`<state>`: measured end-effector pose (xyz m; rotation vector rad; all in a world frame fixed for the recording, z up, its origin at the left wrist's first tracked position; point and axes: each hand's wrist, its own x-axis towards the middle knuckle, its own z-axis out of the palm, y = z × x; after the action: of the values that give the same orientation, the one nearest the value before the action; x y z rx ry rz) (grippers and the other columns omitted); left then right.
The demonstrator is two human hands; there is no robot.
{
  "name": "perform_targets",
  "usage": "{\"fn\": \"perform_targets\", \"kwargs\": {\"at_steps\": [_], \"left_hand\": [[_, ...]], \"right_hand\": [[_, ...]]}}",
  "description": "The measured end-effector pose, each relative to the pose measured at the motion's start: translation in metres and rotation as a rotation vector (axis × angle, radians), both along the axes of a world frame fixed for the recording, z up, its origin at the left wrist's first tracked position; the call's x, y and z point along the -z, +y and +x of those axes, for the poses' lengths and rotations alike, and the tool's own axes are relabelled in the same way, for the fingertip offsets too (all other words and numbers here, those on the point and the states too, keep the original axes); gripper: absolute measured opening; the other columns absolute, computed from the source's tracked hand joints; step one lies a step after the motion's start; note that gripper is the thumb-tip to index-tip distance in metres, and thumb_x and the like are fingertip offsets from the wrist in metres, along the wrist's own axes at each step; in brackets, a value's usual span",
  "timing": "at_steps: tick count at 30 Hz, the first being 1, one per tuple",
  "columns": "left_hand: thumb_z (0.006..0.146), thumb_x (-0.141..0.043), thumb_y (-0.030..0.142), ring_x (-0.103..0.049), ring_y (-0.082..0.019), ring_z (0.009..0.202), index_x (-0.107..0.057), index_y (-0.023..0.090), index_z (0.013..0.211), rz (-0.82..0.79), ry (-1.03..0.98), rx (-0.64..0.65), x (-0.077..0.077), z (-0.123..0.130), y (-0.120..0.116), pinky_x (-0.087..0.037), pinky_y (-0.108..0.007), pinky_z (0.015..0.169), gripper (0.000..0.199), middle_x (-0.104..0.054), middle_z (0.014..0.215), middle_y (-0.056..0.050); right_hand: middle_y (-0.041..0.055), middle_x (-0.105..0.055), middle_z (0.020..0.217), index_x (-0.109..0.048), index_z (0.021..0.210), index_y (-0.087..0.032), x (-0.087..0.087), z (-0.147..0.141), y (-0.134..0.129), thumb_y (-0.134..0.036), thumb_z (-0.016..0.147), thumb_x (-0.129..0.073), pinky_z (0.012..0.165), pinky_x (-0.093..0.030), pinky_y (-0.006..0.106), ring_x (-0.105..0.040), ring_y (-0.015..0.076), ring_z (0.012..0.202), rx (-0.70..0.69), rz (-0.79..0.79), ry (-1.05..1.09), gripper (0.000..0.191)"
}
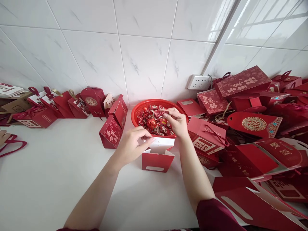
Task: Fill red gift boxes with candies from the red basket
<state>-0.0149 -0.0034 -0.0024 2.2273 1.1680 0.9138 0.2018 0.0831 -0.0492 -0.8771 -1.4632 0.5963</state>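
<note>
An open red paper box [157,162] with a white inside stands upright on the white table, its mouth facing up. My left hand [133,144] is at its back left edge, thumb and fingers closed on the white rim. Behind the box sits a red plastic basket [139,104] holding several wrapped candies [156,123]. Over the basket's right side is my right hand [176,121], its thumb and fingertips pinched on a red wrapped candy [160,113].
Red gift boxes [255,125] are heaped along the right. More boxes [93,101] and bags line the tiled wall at the left, beside a standing box [112,131]. A power strip [199,82] rests by the wall. Another person's hand [3,137] shows at the left edge near a ribbon [18,142].
</note>
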Motion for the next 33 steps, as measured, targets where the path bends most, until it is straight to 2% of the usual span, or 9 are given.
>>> {"fn": "perform_targets", "kwargs": {"at_steps": [5,9,11,14,16,21,24,27,33], "left_hand": [[0.092,-0.06,0.036,-0.061,-0.017,0.091,-0.071,0.02,0.084,-0.014,-0.093,0.02,-0.005,-0.008,0.001,-0.047,-0.029,0.085,0.021,-0.065,0.097,-0.004],[0.099,-0.037,0.056,-0.063,-0.018,0.074,-0.072,0.014,0.09,-0.4,-0.407,0.166,-0.007,-0.015,-0.004,-0.049,-0.029,0.065,0.054,-0.069,0.084,-0.009],[0.096,-0.039,0.063,-0.066,-0.019,0.072,-0.072,0.013,0.1,-0.587,-0.506,0.287,-0.008,-0.015,-0.008,-0.051,-0.029,0.06,0.06,-0.071,0.085,-0.01],[0.084,-0.071,0.048,-0.069,-0.018,0.079,-0.07,0.017,0.109,-0.677,-0.522,0.276,-0.009,-0.009,-0.011,-0.055,-0.027,0.067,0.04,-0.073,0.095,-0.008],[0.076,-0.082,0.033,-0.069,-0.017,0.084,-0.067,0.019,0.108,-0.686,-0.545,0.23,-0.009,-0.004,-0.01,-0.057,-0.027,0.073,0.038,-0.073,0.101,-0.007],[0.076,-0.082,0.028,-0.069,-0.02,0.096,-0.063,0.022,0.113,-0.684,-0.635,0.182,-0.007,0.002,-0.008,-0.059,-0.029,0.075,0.043,-0.07,0.112,-0.008],[0.08,-0.079,0.03,-0.072,-0.021,0.092,-0.06,0.022,0.121,-0.767,-0.664,0.166,-0.003,0.003,-0.007,-0.059,-0.03,0.076,0.046,-0.072,0.105,-0.007],[0.076,-0.083,0.029,-0.074,-0.022,0.084,-0.063,0.017,0.112,-0.799,-0.669,0.143,0.0,0.004,-0.006,-0.058,-0.028,0.07,0.042,-0.073,0.092,-0.007],[0.075,-0.083,0.036,-0.073,-0.019,0.073,-0.067,0.018,0.114,-0.696,-0.49,0.014,-0.001,0.004,-0.007,-0.062,-0.034,0.073,0.046,-0.074,0.086,-0.005]], "right_hand": [[0.0037,-0.072,0.097,-0.077,0.102,-0.029,-0.045,0.009,-0.063,-0.032,0.087,-0.072,0.084,-0.057,0.04,-0.067,0.0216,0.09,-0.166,0.089,-0.065,0.016],[0.0031,-0.069,0.109,-0.078,0.1,-0.036,-0.056,0.01,-0.101,-0.028,0.093,-0.064,0.094,-0.055,0.043,-0.065,0.0238,0.105,-0.292,0.286,-0.203,0.017],[0.0016,-0.063,0.125,-0.078,0.1,-0.039,-0.052,0.01,-0.11,-0.03,0.094,-0.061,0.102,-0.052,0.048,-0.061,0.0261,0.116,-0.292,0.365,-0.296,0.019],[-0.0019,-0.054,0.139,-0.077,0.1,-0.04,-0.045,0.011,-0.112,-0.024,0.094,-0.06,0.11,-0.046,0.052,-0.055,0.0277,0.125,-0.253,0.405,-0.438,0.024],[-0.0022,-0.053,0.141,-0.077,0.102,-0.041,-0.042,0.014,-0.109,-0.018,0.093,-0.061,0.109,-0.046,0.052,-0.053,0.0277,0.127,-0.215,0.381,-0.469,0.029],[-0.0025,-0.055,0.136,-0.075,0.105,-0.044,-0.037,0.019,-0.101,-0.012,0.091,-0.06,0.103,-0.051,0.05,-0.055,0.0266,0.125,-0.111,0.368,-0.449,0.038],[-0.0004,-0.057,0.134,-0.074,0.109,-0.043,-0.035,0.017,-0.098,-0.01,0.09,-0.061,0.101,-0.051,0.049,-0.056,0.0267,0.121,-0.051,0.457,-0.491,0.04],[0.0015,-0.058,0.13,-0.074,0.108,-0.039,-0.034,0.014,-0.098,-0.007,0.09,-0.059,0.099,-0.052,0.047,-0.057,0.0255,0.118,-0.035,0.484,-0.493,0.04],[0.0054,-0.061,0.13,-0.067,0.107,-0.028,-0.039,0.008,-0.104,-0.01,0.095,-0.044,0.094,-0.055,0.041,-0.06,0.0232,0.119,-0.156,0.19,-0.334,0.032]]}}
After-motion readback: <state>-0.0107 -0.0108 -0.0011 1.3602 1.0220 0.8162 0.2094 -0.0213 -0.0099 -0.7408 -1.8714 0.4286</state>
